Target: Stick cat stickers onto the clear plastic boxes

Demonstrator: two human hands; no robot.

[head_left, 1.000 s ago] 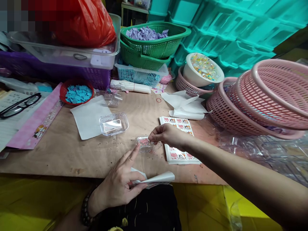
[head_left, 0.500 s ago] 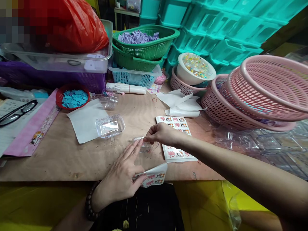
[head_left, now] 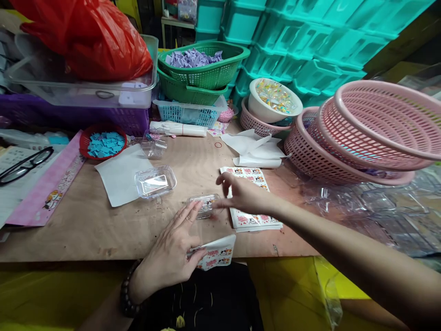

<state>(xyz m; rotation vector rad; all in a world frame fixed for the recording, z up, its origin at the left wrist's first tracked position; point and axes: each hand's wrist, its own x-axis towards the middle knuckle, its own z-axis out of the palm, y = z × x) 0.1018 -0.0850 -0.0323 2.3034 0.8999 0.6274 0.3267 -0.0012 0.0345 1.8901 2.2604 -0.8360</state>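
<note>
Wooden tabletop (head_left: 113,230) spans my remote feed, turquoise bins (head_left: 299,46) stacked behind it, pink baskets (head_left: 310,158) grouped to the right. Printed sticker sheets (head_left: 257,222) lie in a pile, partly hidden by my right hand (head_left: 248,195), whose thumb and forefinger stand apart near one end of the small clear box (contact: cannot tell). My left hand (head_left: 175,248) clamps a loose sheet (head_left: 218,257) under its thumb; its foremost fingertips rest on the small clear box (head_left: 205,212), on the tabletop. Smallest item: a printed sticker (head_left: 208,202) on the box top, beside those fingertips.
</note>
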